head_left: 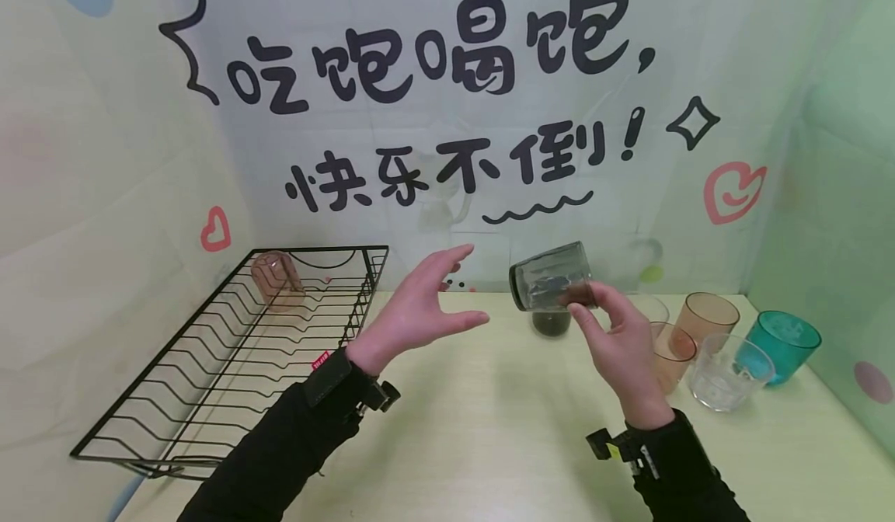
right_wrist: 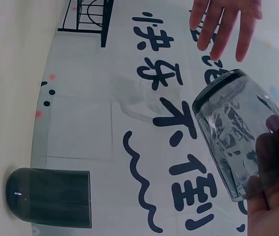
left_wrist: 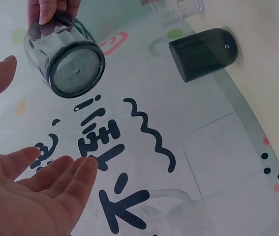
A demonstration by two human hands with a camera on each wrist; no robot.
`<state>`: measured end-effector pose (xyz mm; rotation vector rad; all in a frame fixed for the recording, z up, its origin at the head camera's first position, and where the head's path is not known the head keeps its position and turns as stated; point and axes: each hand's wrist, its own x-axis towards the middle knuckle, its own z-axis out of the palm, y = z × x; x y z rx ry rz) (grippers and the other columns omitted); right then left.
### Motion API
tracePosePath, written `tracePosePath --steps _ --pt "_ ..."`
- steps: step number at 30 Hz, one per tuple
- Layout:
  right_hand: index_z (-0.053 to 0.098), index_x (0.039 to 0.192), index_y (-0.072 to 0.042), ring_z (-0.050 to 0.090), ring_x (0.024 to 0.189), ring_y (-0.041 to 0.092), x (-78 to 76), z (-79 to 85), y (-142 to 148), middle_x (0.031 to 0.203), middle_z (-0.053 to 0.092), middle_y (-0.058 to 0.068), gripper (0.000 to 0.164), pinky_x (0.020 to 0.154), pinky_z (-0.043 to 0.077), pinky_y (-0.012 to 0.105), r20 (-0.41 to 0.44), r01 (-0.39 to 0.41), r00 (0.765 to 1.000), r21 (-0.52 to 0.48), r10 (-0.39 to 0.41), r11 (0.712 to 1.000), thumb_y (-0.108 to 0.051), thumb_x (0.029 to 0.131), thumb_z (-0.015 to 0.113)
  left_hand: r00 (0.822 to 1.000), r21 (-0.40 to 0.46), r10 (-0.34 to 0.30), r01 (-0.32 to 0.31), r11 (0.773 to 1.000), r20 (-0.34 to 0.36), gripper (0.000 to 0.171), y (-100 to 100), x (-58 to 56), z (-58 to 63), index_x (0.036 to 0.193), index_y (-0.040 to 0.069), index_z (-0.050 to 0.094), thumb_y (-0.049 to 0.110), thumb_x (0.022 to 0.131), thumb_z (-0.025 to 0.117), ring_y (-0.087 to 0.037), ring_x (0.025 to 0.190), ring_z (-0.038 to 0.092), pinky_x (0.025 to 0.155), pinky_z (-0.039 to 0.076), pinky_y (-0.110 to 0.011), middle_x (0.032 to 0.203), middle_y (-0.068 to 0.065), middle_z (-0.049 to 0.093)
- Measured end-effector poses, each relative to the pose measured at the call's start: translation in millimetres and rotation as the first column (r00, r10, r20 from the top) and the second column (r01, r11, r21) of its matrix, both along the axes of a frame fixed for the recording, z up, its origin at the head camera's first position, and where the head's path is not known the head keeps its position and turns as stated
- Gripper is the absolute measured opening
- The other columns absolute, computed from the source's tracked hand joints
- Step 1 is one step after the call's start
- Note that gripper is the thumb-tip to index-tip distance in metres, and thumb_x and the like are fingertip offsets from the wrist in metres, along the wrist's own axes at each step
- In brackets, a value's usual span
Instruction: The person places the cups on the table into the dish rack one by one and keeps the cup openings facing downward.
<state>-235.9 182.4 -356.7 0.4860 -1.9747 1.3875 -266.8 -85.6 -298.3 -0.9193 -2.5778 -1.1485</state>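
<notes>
A smoky grey drinking glass point(head_left: 548, 277) is held on its side above the table by my right hand point(head_left: 622, 343). The fingers and thumb pinch it near its rim, and its thick base points left. In the right wrist view the grey glass point(right_wrist: 237, 132) shows the fingers through its wall. My left hand point(head_left: 423, 304) is raised to the left of the glass, apart from it, thumb and fingers spread and nothing between them. The left wrist view shows the glass's round base point(left_wrist: 77, 70) facing the left hand point(left_wrist: 36, 196).
A black wire dish rack point(head_left: 231, 359) stands at the left, with a pinkish glass point(head_left: 277, 277) at its far end. A dark cup point(right_wrist: 50, 197) stands behind the held glass. At right are a teal glass point(head_left: 783, 343), a clear glass point(head_left: 727, 374) and amber glasses point(head_left: 706, 316).
</notes>
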Motion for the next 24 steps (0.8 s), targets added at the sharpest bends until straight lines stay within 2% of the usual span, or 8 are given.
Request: tracePosePath --steps 2,9,15,24 --pt "0.068 0.106 0.003 0.059 0.094 0.008 0.5 1.7 -0.9 0.099 0.07 0.012 0.018 0.089 0.044 0.018 -0.003 -0.023 1.0 -0.04 0.023 0.999 0.009 0.089 0.067 1.0 0.025 -0.001 0.001 1.0 0.007 0.089 1.9 0.3 -1.1 0.154 0.014 0.035 0.027 0.08 0.084 -0.02 0.128 0.045 0.104 0.044 -0.033 0.151 -0.007 0.041" --pt "0.065 0.106 0.008 0.061 0.096 0.013 5.6 8.2 -5.5 0.096 0.069 -0.007 0.018 0.095 0.044 0.022 0.025 -0.066 0.997 -0.167 0.071 0.984 0.012 0.089 0.065 0.999 0.097 -0.033 0.031 0.995 0.02 0.089 8.6 2.5 -1.4 0.153 0.012 0.036 0.023 0.08 0.085 -0.021 0.13 0.045 0.104 0.044 -0.035 0.151 -0.008 0.041" --pt "0.063 0.107 0.012 0.063 0.096 0.014 10.4 12.4 -11.9 0.097 0.07 -0.007 0.019 0.097 0.045 0.023 0.007 -0.103 0.994 -0.219 0.107 0.97 0.016 0.088 0.063 0.998 0.141 -0.048 0.044 0.989 0.03 0.088 13.5 4.1 -0.5 0.153 0.012 0.036 0.023 0.08 0.085 -0.017 0.129 0.046 0.102 0.045 -0.028 0.15 -0.003 0.041" --pt "0.062 0.11 0.01 0.063 0.105 0.016 14.8 12.1 -23.8 0.1 0.07 -0.003 0.02 0.106 0.04 0.028 0.034 -0.119 0.991 -0.262 0.133 0.958 0.013 0.091 0.061 0.994 0.239 -0.069 0.046 0.97 0.089 0.085 18.3 4.6 -0.3 0.152 0.015 0.037 0.022 0.082 0.083 -0.017 0.129 0.049 0.101 0.047 -0.032 0.15 -0.001 0.043"
